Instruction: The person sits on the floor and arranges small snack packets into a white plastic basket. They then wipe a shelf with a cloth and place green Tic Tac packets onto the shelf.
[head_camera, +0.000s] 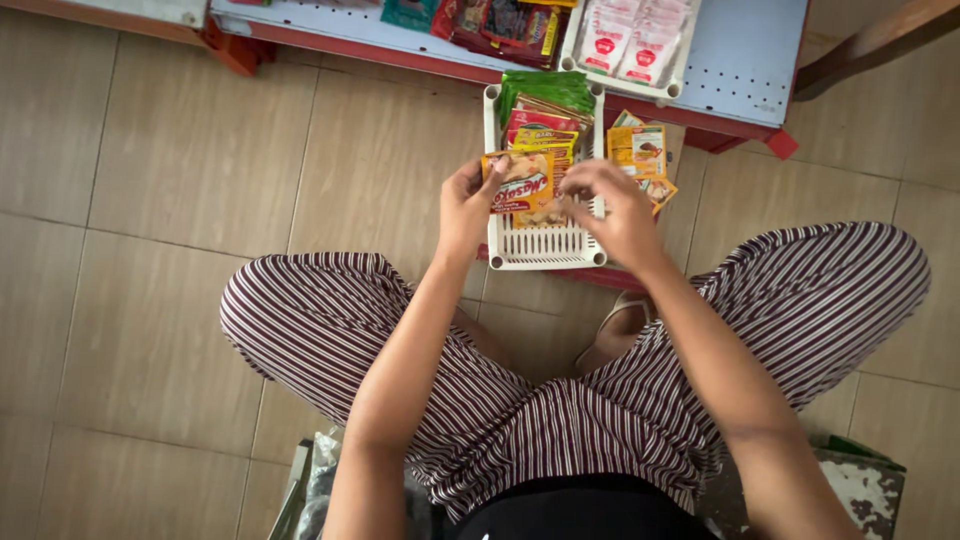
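**Two hands meet over a sachet above a white basket**

The left hand is closed on an orange sachet, thumb and fingers pinching its left edge so that the printed face turns up toward the head camera; held that way, flat and tilted a little, the packet can be read and sorted without being set down. The right hand comes in from the other side with its fingers curled downward at the sachet's right edge. It looks to be pinching that edge or a packet just behind it, but the fingertips are hidden by the knuckles, so whether it truly grips anything cannot be told.

Both hands hang directly over a white slatted basket that stands on the tiled floor between the person's knees. Inside it, more sachets are stacked in an overlapping row: a green packet at the far end, red and yellow ones in front of it. The near end of the basket is bare slats. Just beside the basket on the right lie a few loose orange sachets, apart from the stacked row.

Beyond the basket runs the low shelf, pale with a red edge, carrying a white tray of pale red-marked pouches and darker packets. The person's striped trousers fill the near foreground, legs spread to leave room for the basket.
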